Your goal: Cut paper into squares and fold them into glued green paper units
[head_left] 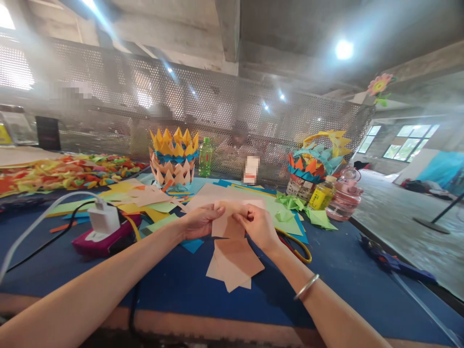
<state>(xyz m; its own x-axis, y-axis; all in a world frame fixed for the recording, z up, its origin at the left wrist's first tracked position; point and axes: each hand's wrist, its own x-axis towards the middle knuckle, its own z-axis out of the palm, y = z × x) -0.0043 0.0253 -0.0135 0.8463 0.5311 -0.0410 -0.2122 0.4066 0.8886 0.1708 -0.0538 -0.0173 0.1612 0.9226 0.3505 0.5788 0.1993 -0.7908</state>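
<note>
The left hand [201,223] and the right hand [259,224] both grip one pink paper piece [225,228], pinched between thumb and fingers at its two sides, its face turned toward the wearer; which of its sides is longer is hard to tell. The line from hand to hand runs roughly along the near edge of the blue table [170,290], about midway between its left and right edges. The relation that seems to matter most is the one straight below the grip: a few loose pink squares [237,261] lie overlapped and turned at different angles between the held piece and the near edge, one corner pointing at that edge. They sit almost centred between the hands, the right hand looking slightly nearer. Beyond the grip, toward the far edge, a large pink sheet [206,194] lies flat. Toward the right edge from the right hand rests a yellow looped handle [307,255]; toward the left edge, past the left forearm, stands a white plug [103,222] on a purple power strip [92,245]. Near the far edge stand a pointed paper basket [173,170] and a green bottle [205,160]
</note>
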